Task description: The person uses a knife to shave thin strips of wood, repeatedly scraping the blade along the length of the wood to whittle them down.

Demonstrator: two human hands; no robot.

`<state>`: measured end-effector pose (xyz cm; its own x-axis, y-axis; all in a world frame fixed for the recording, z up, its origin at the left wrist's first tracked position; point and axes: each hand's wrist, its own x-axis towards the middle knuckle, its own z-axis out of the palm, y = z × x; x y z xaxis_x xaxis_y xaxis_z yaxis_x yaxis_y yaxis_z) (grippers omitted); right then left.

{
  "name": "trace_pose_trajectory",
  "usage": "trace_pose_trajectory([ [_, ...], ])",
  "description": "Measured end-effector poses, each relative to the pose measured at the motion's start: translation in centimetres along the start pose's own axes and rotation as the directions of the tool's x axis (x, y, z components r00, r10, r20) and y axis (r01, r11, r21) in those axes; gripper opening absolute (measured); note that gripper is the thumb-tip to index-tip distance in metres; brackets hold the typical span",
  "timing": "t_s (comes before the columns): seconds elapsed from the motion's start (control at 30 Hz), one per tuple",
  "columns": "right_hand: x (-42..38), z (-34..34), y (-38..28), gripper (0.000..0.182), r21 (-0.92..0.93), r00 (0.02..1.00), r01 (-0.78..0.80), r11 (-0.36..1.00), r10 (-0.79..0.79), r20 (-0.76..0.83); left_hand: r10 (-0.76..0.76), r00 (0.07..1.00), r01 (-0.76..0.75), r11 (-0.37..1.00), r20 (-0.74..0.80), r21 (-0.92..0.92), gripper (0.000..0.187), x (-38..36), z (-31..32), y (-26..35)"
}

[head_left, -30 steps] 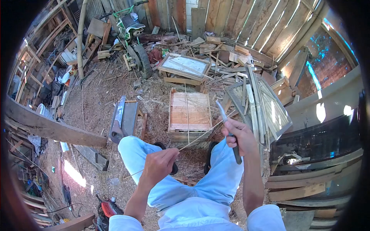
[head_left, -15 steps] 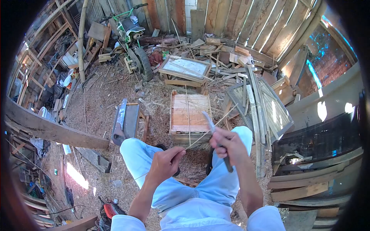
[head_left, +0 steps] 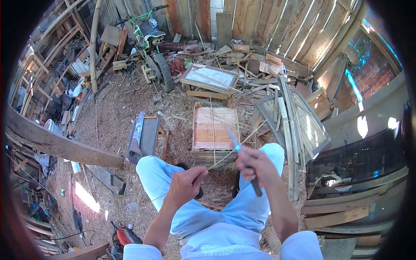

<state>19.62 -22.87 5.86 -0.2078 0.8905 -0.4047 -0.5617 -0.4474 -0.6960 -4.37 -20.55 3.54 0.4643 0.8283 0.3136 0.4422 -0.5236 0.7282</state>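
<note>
My left hand (head_left: 187, 184) is closed over my left knee, pinching a thin wood strip (head_left: 226, 157) that runs up and right past the other hand. My right hand (head_left: 255, 164) grips the dark handle of a knife (head_left: 234, 139), its blade pointing up and left beside the strip. Just beyond my hands stands a wooden box (head_left: 215, 125) with pale boards on top and another thin stick (head_left: 212, 117) lying lengthwise across it.
A handsaw (head_left: 138, 134) rests on a small dark-topped bench (head_left: 148, 136) at the left. Wood scraps (head_left: 242, 56) and a framed panel (head_left: 209, 79) lie behind the box. Long slats (head_left: 287, 125) lean at the right. A bike (head_left: 158, 65) stands at the back left.
The view has shifted slightly. The knife and both hands are in nearly the same places, and both grips are unchanged.
</note>
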Motion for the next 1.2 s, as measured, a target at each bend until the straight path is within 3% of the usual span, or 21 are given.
trace_pose_trajectory([
  [0.07,-0.4,1.9,1.4,0.036,-0.114,0.989,-0.097,0.989,0.108,0.097,0.017,1.000,-0.017,1.000,-0.015,0.000,0.008,0.5,0.3,0.3],
  [0.13,-0.5,2.0,1.1,0.035,-0.065,0.986,-0.054,0.996,0.064,0.151,0.022,0.999,-0.022,0.999,-0.026,-0.023,0.009,0.7,0.3,0.5],
  [0.2,-0.3,0.3,-0.7,0.035,-0.012,0.996,0.020,1.000,-0.021,-0.090,-0.003,1.000,0.003,1.000,-0.009,-0.025,0.009,0.1,-0.3,-0.2],
  [0.23,-0.1,-0.8,-1.5,0.036,-0.001,0.997,0.071,0.997,-0.071,-0.028,-0.021,1.000,0.021,0.999,0.009,-0.032,0.009,0.0,-0.5,-0.6],
  [0.4,-0.4,0.1,-1.7,0.037,-0.057,0.997,0.066,0.996,-0.068,-0.031,-0.010,0.999,0.011,1.000,0.031,-0.021,0.009,0.7,-0.7,-0.2],
  [0.47,-0.2,0.9,-0.7,0.036,-0.082,1.000,-0.010,0.997,0.012,0.028,-0.007,1.000,0.007,1.000,0.020,-0.010,0.010,0.9,-1.0,-0.2],
  [0.5,-0.1,0.1,-1.3,0.034,-0.112,0.998,-0.018,0.994,0.012,-0.058,-0.012,1.000,0.012,1.000,0.010,-0.016,0.010,1.0,-1.3,-0.4],
  [0.6,-0.1,-1.1,-3.2,0.031,-0.022,0.993,0.112,0.993,-0.113,-0.026,-0.020,0.999,0.020,1.000,0.026,-0.003,0.010,0.8,-1.7,-0.8],
  [0.73,-0.1,-0.1,-2.5,0.029,-0.128,0.991,0.095,0.987,-0.106,-0.076,-0.039,0.999,0.039,0.999,0.012,-0.002,0.009,0.6,-1.6,-1.5],
  [0.87,0.4,-1.5,-3.4,0.030,-0.027,0.987,0.157,0.987,-0.158,-0.040,0.002,0.999,-0.001,1.000,0.032,-0.027,0.009,0.8,-1.5,-0.7],
  [1.0,-0.2,0.7,-3.2,0.038,-0.201,0.995,0.059,0.978,-0.073,-0.063,-0.050,0.997,0.051,0.999,0.056,-0.014,0.009,1.0,-1.8,-0.1],
  [1.03,0.4,-0.6,-3.8,0.038,-0.196,0.980,0.093,0.976,-0.124,-0.153,-0.059,0.997,0.060,0.998,0.049,-0.020,0.009,1.0,-1.9,0.0],
  [1.07,0.4,-1.3,-4.1,0.038,-0.194,0.980,0.095,0.976,-0.126,-0.154,-0.058,0.997,0.059,0.998,0.051,-0.020,0.009,0.9,-1.9,-0.2],
  [1.13,0.6,-2.0,-4.7,0.028,-0.021,0.974,0.213,0.977,-0.213,-0.070,0.002,1.000,-0.002,1.000,0.027,-0.022,0.008,0.8,-1.7,-0.5],
  [1.2,0.7,-1.9,-4.1,0.029,-0.073,0.972,0.175,0.982,-0.184,-0.145,-0.044,0.998,0.044,0.999,0.044,-0.002,0.008,0.6,-2.1,-0.5],
])
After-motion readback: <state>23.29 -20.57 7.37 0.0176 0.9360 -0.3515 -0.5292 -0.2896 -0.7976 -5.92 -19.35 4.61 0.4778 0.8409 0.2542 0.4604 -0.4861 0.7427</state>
